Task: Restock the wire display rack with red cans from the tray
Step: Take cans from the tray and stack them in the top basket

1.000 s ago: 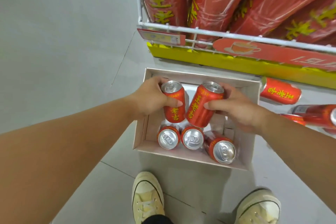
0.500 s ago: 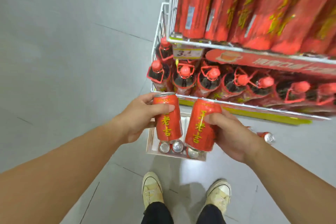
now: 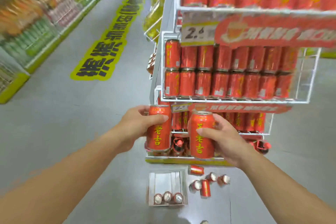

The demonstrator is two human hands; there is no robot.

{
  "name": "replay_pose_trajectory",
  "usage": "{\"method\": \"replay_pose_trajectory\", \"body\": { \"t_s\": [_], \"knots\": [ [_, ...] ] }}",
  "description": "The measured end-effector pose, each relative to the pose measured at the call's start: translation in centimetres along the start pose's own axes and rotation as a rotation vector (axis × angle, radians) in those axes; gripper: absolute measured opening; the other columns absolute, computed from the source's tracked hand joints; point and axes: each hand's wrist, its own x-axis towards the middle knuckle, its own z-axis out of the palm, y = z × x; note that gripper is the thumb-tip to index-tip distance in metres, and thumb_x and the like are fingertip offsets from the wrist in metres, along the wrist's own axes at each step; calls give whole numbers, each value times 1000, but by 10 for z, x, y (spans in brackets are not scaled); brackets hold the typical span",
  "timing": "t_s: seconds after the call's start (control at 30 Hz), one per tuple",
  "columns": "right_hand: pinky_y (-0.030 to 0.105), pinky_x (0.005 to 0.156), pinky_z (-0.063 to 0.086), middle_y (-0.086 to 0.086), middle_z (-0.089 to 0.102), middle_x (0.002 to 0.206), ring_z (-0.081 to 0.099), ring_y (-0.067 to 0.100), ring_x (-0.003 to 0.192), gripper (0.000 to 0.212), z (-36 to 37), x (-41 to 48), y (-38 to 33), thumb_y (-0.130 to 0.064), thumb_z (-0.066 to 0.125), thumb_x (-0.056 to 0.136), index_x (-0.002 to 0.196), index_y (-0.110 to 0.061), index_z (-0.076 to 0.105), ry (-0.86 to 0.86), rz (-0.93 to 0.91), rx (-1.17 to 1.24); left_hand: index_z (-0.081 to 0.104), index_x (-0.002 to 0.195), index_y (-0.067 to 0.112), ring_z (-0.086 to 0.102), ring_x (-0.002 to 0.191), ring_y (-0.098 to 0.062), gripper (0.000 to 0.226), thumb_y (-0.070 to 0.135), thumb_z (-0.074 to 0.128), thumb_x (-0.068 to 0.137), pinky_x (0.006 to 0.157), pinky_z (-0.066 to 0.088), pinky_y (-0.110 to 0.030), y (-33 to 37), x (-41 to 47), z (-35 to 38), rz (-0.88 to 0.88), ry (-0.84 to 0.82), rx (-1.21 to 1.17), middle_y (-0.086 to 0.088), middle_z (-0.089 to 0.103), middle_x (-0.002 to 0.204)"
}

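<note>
My left hand grips one upright red can with yellow characters. My right hand grips a second red can beside it. Both cans hang in front of the white wire display rack, below its middle shelf, which holds two stacked rows of red cans. Far below on the floor lies the white tray with three upright cans along its near edge.
Several loose red cans lie on the grey floor right of the tray. Red sign strips and price tags hang on the shelf fronts. Bottles fill the bottom shelf. An aisle with a yellow floor sticker runs left.
Both hands lifted their cans out of the tray and up in front of the rack's shelves. The view has risen, so the tray now looks small and far below.
</note>
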Motion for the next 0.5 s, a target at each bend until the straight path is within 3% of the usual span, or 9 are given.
{"method": "replay_pose_trajectory", "body": {
  "t_s": [0.1, 0.37, 0.5],
  "knots": [
    [50, 80, 59, 20, 72, 105, 69, 32, 90, 46, 4, -30, -57, -9, 81, 69, 113, -11, 67, 42, -78, -24, 74, 102, 14, 73, 69, -9, 28, 16, 84, 76, 54, 55, -21, 68, -25, 7, 96, -35, 26, 3, 76, 85],
    [38, 67, 58, 9, 74, 88, 71, 22, 77, 23, 4, -66, -194, -8, 77, 79, 102, -11, 72, 83, -332, -40, 76, 100, 13, 71, 67, -10, 31, 18, 88, 72, 60, 55, -29, 213, -60, 27, 325, -37, 76, 3, 75, 81],
    [47, 80, 61, 15, 75, 105, 72, 33, 95, 47, -7, -59, -251, -14, 83, 69, 113, -7, 67, 98, -438, -19, 76, 96, 12, 71, 64, -11, 22, 17, 85, 77, 62, 60, -30, 271, -60, 40, 416, 3, 82, 1, 76, 78]
  ]
}}
